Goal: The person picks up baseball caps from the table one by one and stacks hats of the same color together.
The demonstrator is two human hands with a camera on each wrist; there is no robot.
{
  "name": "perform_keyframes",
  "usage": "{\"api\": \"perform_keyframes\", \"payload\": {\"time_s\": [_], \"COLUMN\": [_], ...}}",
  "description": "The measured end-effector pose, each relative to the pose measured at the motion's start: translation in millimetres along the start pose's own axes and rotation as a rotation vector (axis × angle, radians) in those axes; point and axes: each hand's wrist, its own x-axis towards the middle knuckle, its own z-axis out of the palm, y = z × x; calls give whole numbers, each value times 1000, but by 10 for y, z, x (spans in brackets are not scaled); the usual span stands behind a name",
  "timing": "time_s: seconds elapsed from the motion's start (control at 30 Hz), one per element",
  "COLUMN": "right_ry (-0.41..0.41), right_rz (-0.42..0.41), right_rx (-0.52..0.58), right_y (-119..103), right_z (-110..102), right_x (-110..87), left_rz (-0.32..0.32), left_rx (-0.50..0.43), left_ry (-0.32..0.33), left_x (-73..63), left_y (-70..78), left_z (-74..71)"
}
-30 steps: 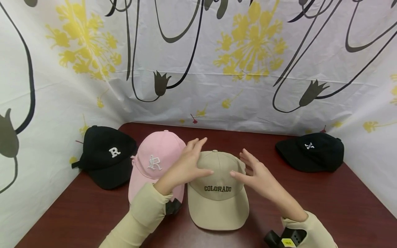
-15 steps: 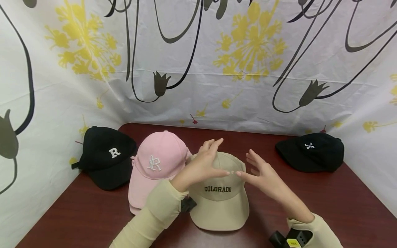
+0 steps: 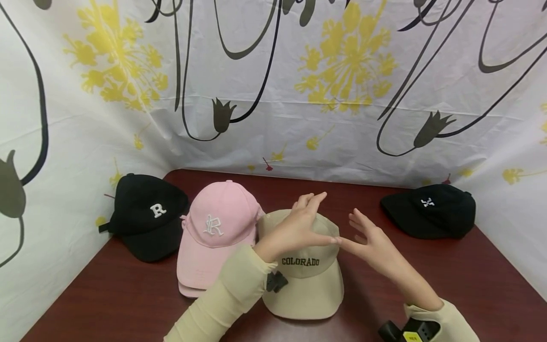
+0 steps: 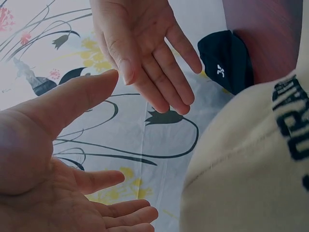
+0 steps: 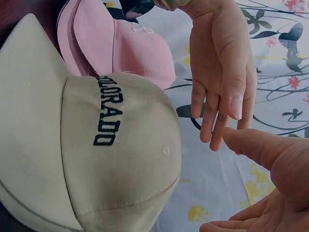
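A beige baseball cap [image 3: 314,292] lettered COLORADO sits on the table, its brim toward me. Above its crown my left hand [image 3: 297,229] is held with fingers extended and palm turned right. My right hand [image 3: 376,247] hovers at the cap's right side, fingers spread and palm facing the left one. The thumb tips meet or nearly meet in the head view. In the right wrist view, the beige cap [image 5: 125,145] lies apart from both hands. Neither hand holds anything. Close against the cap's left side stands a pink cap [image 3: 218,213], with a second pink brim visible beneath.
A black cap [image 3: 149,213] with a white R stands at the far left of the dark red table [image 3: 98,294]. Another black cap [image 3: 431,211] lies at the back right. A patterned white curtain [image 3: 273,118] encloses the back and sides.
My left hand has moved right across the beige cap's crown. The right hand has shifted slightly right and down. The thumbs have come closer together, and the caps have stayed in place.
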Motion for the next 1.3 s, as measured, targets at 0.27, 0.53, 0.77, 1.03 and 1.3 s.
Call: {"api": "perform_keyframes", "payload": {"time_s": [0.27,0.53,0.77,1.03,1.3], "right_ry": [12,20,35,20,32], "right_rz": [36,39,52,100,162], "right_rx": [-21,-26,-47,-45,-103], "right_y": [67,165,264,339,485], "right_z": [-60,-88,-115,-156,-245], "right_x": [-59,-91,-137,-170,-221], "left_rz": [7,16,24,17,20], "left_rx": [23,10,0,19,52], "left_ry": [-20,-56,-97,-126,-143], "left_x": [85,133,216,354,489], "left_y": [48,90,160,237,321], "left_z": [86,140,217,290,398]}}
